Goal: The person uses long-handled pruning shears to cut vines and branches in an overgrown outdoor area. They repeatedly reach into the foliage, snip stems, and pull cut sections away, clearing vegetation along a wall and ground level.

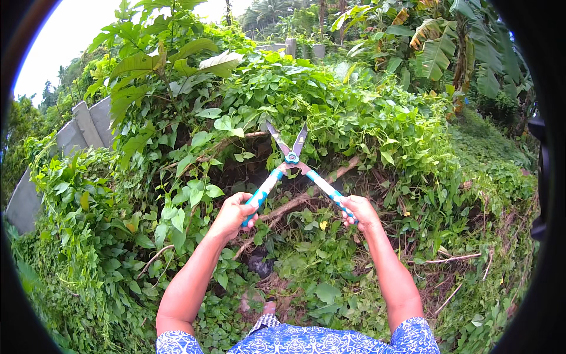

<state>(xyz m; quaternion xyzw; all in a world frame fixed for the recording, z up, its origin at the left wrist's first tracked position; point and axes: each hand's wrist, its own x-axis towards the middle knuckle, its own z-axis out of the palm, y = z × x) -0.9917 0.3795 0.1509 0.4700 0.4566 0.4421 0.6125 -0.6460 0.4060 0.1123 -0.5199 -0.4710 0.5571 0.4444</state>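
Note:
A pair of hedge shears (291, 158) with blue and white handles is spread wide in front of me. My left hand (236, 213) grips one handle near its end, and my right hand (359, 211) grips the other. The two blades point up and away, apart in a V, and look stained. Their tips reach the lower edge of a thick mound of leafy vines (327, 101). Whether any stem lies between the blades is hard to tell.
A thick bare branch (298, 201) slants behind the shears. Grey concrete wall panels (90, 124) stand at the left. Banana plants (460, 57) grow at the upper right. A dark plastic-like object (261, 264) lies low among the leaves. Dry sticks (451, 258) lie to the right.

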